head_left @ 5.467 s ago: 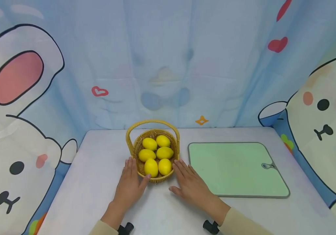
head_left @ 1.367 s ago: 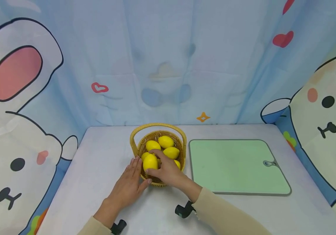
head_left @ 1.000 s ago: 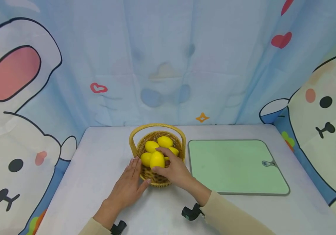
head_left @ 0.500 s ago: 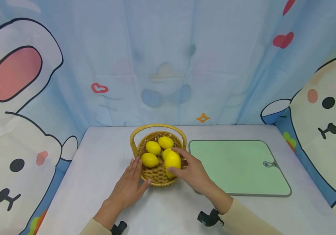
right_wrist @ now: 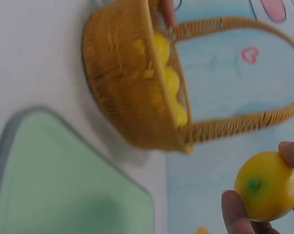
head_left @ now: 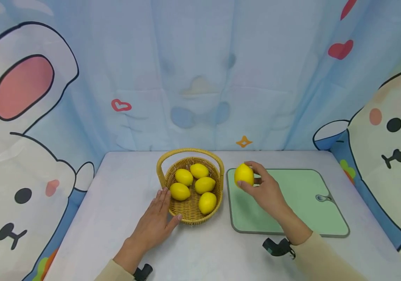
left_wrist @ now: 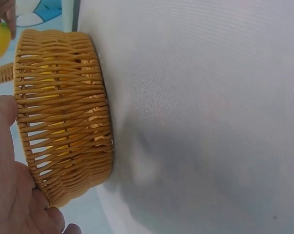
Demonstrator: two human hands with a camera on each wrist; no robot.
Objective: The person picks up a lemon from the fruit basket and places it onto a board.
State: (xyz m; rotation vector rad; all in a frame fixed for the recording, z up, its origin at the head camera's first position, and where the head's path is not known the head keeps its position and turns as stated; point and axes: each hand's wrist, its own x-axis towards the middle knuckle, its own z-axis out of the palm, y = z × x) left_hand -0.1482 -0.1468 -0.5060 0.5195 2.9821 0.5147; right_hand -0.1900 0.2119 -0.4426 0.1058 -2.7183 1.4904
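Observation:
My right hand (head_left: 268, 193) pinches a yellow lemon (head_left: 243, 175) between thumb and fingers, held in the air over the left part of a green cutting board (head_left: 288, 210). In the right wrist view the lemon (right_wrist: 264, 185) shows a green stem end. A wicker basket (head_left: 191, 221) with a tall handle stands left of the board, and several lemons (head_left: 205, 185) lie inside it. My left hand (head_left: 153, 224) rests against the basket's near left side, fingers extended. Seen from the left wrist, thumb and fingers touch the woven wall (left_wrist: 64, 122) near its rim.
The board lies flat on a white table (head_left: 123, 187), a small hanging hole at its right side. Behind the table hangs a blue curtain (head_left: 200, 78) with cartoon prints, reaching round both sides.
My right hand took a lemon from the basket's front, lifted it and carried it right, over the board. My left hand has stayed at the basket's side.

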